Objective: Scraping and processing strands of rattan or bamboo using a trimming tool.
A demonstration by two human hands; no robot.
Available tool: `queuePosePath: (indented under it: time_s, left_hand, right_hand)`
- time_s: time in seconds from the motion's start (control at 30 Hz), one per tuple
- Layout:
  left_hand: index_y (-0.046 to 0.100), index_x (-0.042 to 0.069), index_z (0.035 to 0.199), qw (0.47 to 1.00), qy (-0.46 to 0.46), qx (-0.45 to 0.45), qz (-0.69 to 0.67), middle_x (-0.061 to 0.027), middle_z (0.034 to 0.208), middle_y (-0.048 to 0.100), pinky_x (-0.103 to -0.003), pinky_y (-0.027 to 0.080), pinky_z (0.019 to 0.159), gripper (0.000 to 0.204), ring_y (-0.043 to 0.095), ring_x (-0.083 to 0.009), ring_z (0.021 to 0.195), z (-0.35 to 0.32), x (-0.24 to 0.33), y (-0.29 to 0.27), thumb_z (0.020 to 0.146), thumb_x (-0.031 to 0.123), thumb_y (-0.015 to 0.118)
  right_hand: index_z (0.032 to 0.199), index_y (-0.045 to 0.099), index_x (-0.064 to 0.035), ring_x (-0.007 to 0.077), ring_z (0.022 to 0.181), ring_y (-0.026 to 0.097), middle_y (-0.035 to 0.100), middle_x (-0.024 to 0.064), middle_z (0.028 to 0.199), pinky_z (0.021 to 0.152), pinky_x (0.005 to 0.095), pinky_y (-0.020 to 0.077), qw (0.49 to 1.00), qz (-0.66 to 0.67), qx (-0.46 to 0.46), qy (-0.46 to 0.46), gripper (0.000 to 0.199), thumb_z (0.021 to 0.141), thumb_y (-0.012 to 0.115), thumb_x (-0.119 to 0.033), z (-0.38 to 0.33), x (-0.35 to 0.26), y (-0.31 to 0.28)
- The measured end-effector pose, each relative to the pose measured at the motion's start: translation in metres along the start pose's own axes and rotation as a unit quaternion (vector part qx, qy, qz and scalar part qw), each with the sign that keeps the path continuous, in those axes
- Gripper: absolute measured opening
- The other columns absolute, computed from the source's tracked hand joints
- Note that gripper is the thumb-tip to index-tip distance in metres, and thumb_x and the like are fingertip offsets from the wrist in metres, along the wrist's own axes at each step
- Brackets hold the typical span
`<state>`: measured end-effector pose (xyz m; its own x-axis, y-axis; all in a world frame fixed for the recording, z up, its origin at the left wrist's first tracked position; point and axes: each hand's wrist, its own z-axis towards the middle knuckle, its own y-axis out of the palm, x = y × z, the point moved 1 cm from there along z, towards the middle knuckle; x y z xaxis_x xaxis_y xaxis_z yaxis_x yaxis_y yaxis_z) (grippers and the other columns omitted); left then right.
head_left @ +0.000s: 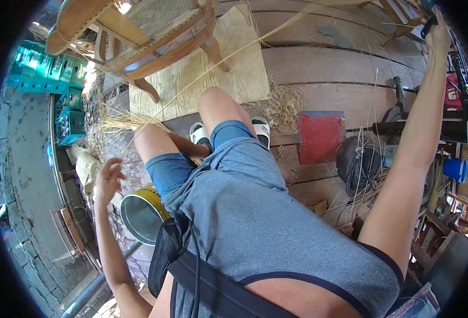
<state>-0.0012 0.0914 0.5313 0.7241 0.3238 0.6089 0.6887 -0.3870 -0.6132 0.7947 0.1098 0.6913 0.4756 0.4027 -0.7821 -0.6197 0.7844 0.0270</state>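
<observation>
My left hand is raised at the left, above a yellow metal bucket. Its fingers are loosely bent and apart, with nothing plainly between them. A long pale cane strand crosses from the top right over my legs and drops close to these fingers; whether it touches them is unclear. Stretched far out to the upper right, my right hand is closed around a dark-handled tool, whose working end is hard to make out. More loose cane strands lie beside my knee.
A curved wooden chair with woven cane stands ahead on a plywood sheet. Cane shavings, a red board and a black coil lie on the plank floor. Green crates are at the left, a blue bucket at the right.
</observation>
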Motion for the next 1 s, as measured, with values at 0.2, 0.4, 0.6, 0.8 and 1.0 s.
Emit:
queuePosePath:
  time_s: [0.2,0.4,0.6,0.8,1.0]
  left_hand:
    - [0.055,0.001,0.122,0.945,0.144,-0.197,-0.218,-0.0055,0.071,0.063,-0.018,0.034,0.036,0.027,0.046,-0.0048,0.041,0.004,0.153,0.145,0.099,0.016,0.049]
    - [0.06,-0.002,0.109,0.924,0.181,-0.327,-0.075,-0.0055,0.073,0.066,-0.021,0.041,0.04,0.026,0.051,-0.0075,0.043,0.015,0.191,0.261,0.096,0.019,0.052]
    - [0.065,-0.003,0.102,0.918,0.128,-0.367,-0.085,-0.0084,0.078,0.068,-0.021,0.044,0.045,0.023,0.056,-0.0072,0.053,0.038,0.132,0.196,0.094,0.016,0.058]
    - [0.067,-0.002,0.099,0.986,0.097,-0.133,-0.001,-0.0089,0.075,0.068,-0.022,0.045,0.047,0.023,0.057,-0.0095,0.051,0.075,0.029,0.046,0.091,0.017,0.059]
    - [0.067,-0.003,0.099,0.995,0.037,-0.079,0.054,-0.0083,0.079,0.069,-0.024,0.048,0.05,0.022,0.06,-0.0116,0.056,0.044,-0.021,-0.007,0.089,0.015,0.061]
  right_hand:
    - [0.105,0.066,-0.0068,0.0117,0.078,0.06,0.068,0.0056,0.094,0.055,0.0239,0.0426,0.927,-0.073,-0.26,0.259,0.04,0.088,0.054,-0.04,-0.173,0.025,0.023]
    - [0.111,0.063,-0.0018,0.0087,0.062,0.057,0.069,0.0088,0.094,0.042,0.0194,0.0345,0.706,0.378,-0.171,0.574,0.04,0.095,0.05,-0.036,-0.43,-0.013,0.088]
    - [0.106,0.064,-0.0036,0.0133,0.071,0.064,0.069,0.0103,0.088,0.044,0.0203,0.0428,0.807,0.253,-0.134,0.516,0.03,0.094,0.054,-0.029,-0.386,0.038,0.07]
    - [0.112,0.062,-0.0016,0.0124,0.077,0.065,0.07,0.0114,0.096,0.049,0.0199,0.04,0.882,0.16,-0.127,0.425,0.033,0.098,0.05,-0.029,-0.256,0.105,-0.01]
    - [0.12,0.056,-0.0023,0.0105,0.088,0.065,0.067,0.0098,0.113,0.051,0.0179,0.0373,0.912,0.088,-0.101,0.389,0.035,0.099,0.047,-0.028,-0.194,0.098,0.025]
